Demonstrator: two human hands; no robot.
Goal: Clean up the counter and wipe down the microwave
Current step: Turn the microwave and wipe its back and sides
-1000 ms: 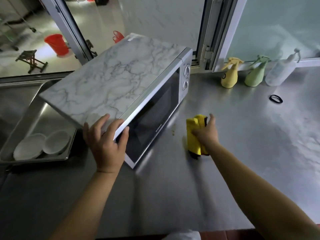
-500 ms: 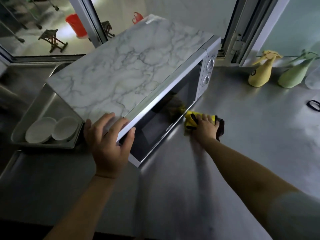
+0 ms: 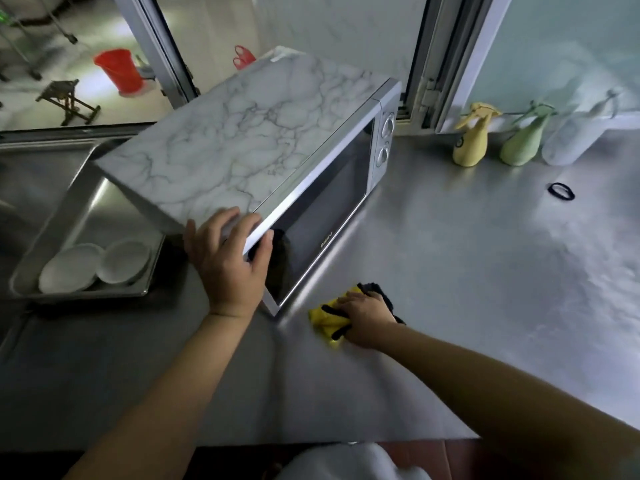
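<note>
Cloth (image 3: 329, 315) slid toward microwave's (image 3: 249, 147) corner.

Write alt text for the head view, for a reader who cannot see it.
A right hand presses a yellow cloth onto a steel counter beside a marble-patterned microwave, whose near corner the left hand grips. Three spray bottles stand by the window.

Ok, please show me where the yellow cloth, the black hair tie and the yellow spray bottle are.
yellow cloth (image 3: 325, 318), head view, on the bare yellow fold left of the hand.
black hair tie (image 3: 561, 191), head view, on its ring.
yellow spray bottle (image 3: 470, 147), head view, on its body.
</note>
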